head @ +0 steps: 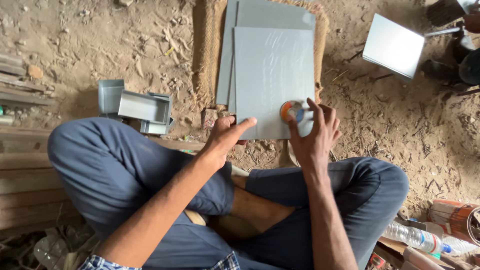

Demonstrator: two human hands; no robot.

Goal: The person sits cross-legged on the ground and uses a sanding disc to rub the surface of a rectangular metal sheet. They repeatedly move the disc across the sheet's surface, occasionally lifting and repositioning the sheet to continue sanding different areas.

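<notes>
Your right hand (314, 134) grips a small round orange-blue thing (292, 111), half hidden so hard to tell, on the grey sheet (272, 75) mid-frame. Left hand (226, 136) open, thumb touching the sheet's edge, all on sandy dirt ground (400, 130)

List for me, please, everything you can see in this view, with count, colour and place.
Grey sheets: three or so, stacked on the mat, ahead of the knees.
Woven mat: one, brown, under the sheets.
Round tape-like roll: one, orange and blue, on the top sheet's near edge.
Folded metal boxes: a few, grey, on the dirt at left.
Tilted panel: one, pale grey, upper right.
Plastic bottle: one, clear, lower right.
Wooden planks: several, left edge.
Left hand: touches the top sheet's edge.
Right hand: fingers on the roll.
</notes>
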